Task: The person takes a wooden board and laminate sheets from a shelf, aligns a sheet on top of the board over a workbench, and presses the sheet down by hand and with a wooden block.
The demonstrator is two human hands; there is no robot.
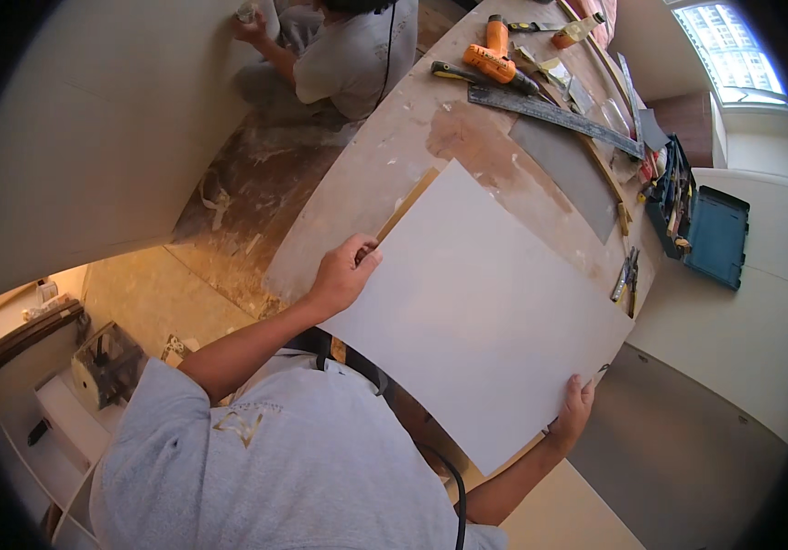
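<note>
A big white sheet (476, 312) is held flat over the workbench (394, 156), gripped at two opposite edges. The left hand (343, 273) is clamped on the near-left edge, thumb on top and fingers curled under. The right hand (573, 410) is hooked on the near-right corner, with only its fingertips (580, 385) seen over the edge, so a grasp is judged but not fully shown. The sheet's long axis runs from the far-left corner down to the near-right, so it lies straight between both hands and stretches away from them toward the bench's far side. Neither hand is really nearer; each is already touching it. A thin wooden strip (407, 204) is seen poking out just beside the sheet's far-left edge.

The bench top is worn and patchy, brown and stained. Farther out, a grey panel (570, 174) and a long dark straightedge (550, 115) are laid across it, then an orange heat gun (495, 57) at the far end. A blue tool case (715, 236) is parked off to the right. At far left, another person (339, 55) is crouched at a pale wall panel (100, 137).
</note>
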